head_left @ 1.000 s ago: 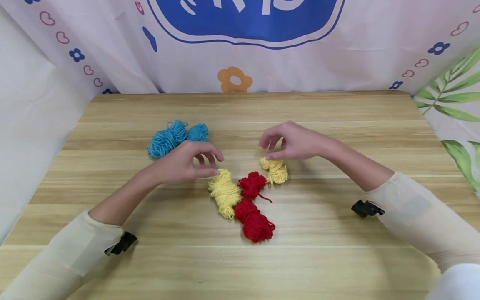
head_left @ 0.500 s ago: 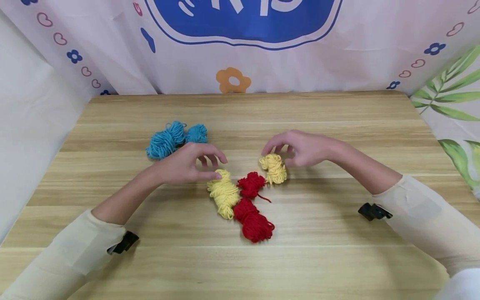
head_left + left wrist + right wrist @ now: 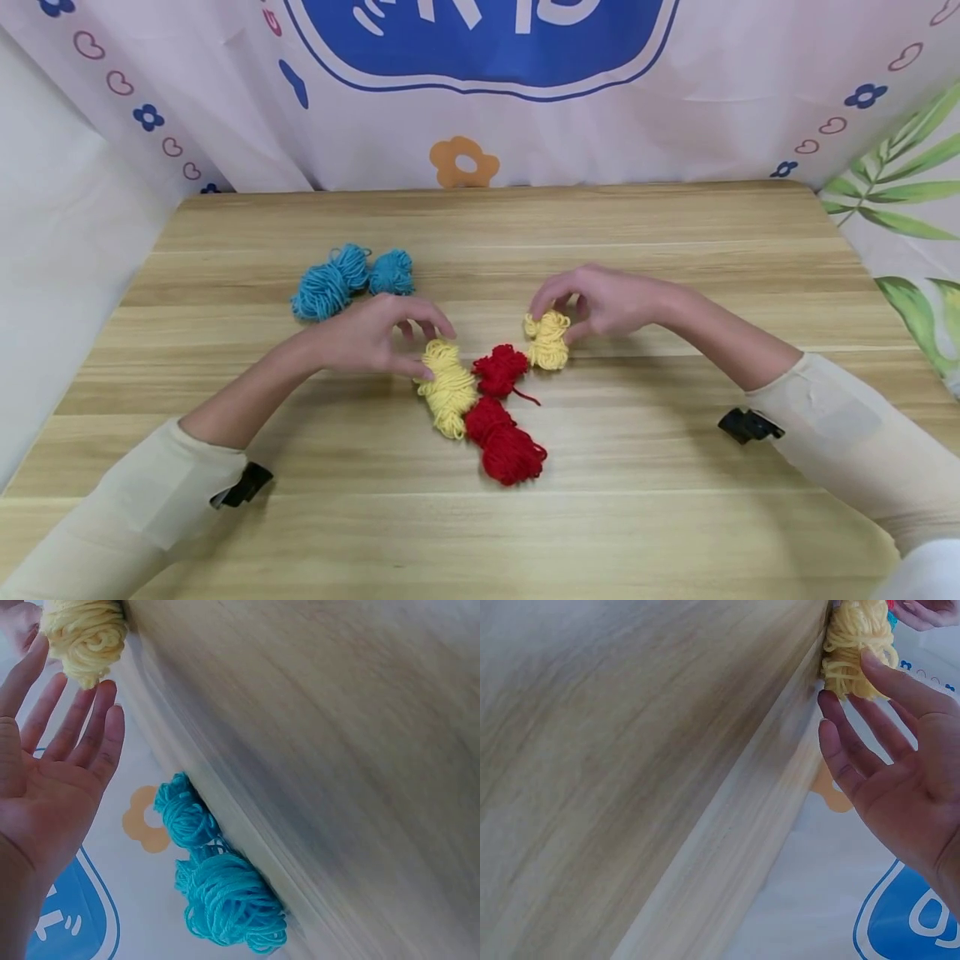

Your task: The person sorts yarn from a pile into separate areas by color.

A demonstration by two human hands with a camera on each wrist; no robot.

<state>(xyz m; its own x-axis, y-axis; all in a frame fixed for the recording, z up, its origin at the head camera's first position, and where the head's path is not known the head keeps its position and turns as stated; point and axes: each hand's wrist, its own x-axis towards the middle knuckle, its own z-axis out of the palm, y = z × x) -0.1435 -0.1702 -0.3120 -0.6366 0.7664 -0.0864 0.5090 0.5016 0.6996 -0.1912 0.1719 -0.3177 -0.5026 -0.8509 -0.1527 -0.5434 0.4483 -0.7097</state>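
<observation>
A larger yellow yarn bundle point(image 3: 447, 392) lies mid-table. My left hand point(image 3: 367, 337) is at its upper end, the thumb against the left side and the other fingers loosely extended over the far end. In the left wrist view those fingers point(image 3: 67, 724) look fairly straight beside the yarn. To the right, my right hand point(image 3: 603, 302) pinches a smaller yellow yarn bundle point(image 3: 549, 342) between thumb and fingers, as the right wrist view also shows. Between the yellow bundles are a small red yarn bundle point(image 3: 501, 371) and, nearer, a larger red one point(image 3: 506, 442).
A large blue yarn bundle point(image 3: 322, 292) and a smaller blue one point(image 3: 392, 272) sit behind my left hand. The wooden table point(image 3: 375, 533) ends at the back against a printed cloth point(image 3: 585, 133).
My right hand has come down and in around the smaller yellow bundle and now pinches it. My left hand has dropped slightly, its thumb lower along the larger yellow bundle.
</observation>
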